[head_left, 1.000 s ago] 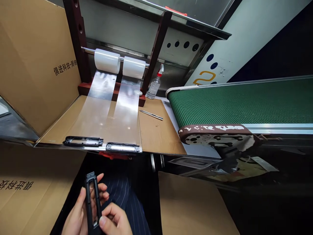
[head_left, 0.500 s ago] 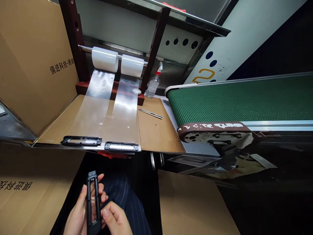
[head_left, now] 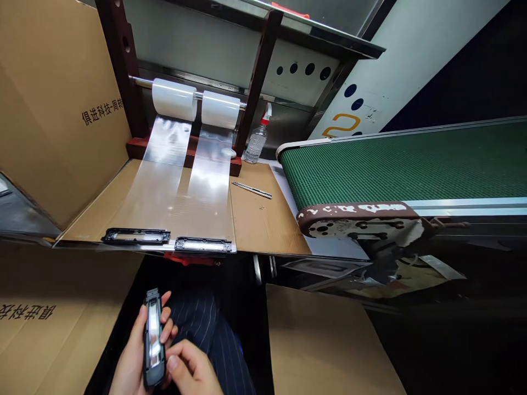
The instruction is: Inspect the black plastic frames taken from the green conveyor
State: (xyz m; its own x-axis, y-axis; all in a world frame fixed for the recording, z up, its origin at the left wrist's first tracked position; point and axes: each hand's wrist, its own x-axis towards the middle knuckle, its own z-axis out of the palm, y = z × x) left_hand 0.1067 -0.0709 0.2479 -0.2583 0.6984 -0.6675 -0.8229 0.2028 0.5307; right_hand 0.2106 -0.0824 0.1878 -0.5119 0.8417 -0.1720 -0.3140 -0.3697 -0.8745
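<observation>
Over my lap at the bottom of the view, my left hand [head_left: 134,351] is wrapped round a narrow black plastic frame [head_left: 152,337] held upright, its long window catching light. My right hand [head_left: 192,373] pinches the frame's lower end with thumb and fingers. Two more black frames [head_left: 135,236] [head_left: 202,244] lie side by side at the near edge of the cardboard-covered bench [head_left: 263,225], each on the end of a strip of clear film [head_left: 206,192].
Two white film rolls [head_left: 173,100] hang on a rod at the back. A spray bottle [head_left: 257,141] and a thin metal tool [head_left: 252,190] sit right of the film. A green conveyor belt [head_left: 403,170] runs along the right. Cardboard boxes [head_left: 49,104] stand left and below.
The frame in my hands has turned about its long axis, so its window now reflects light. My right fingers have shifted along its lower end. The bench parts have not moved.
</observation>
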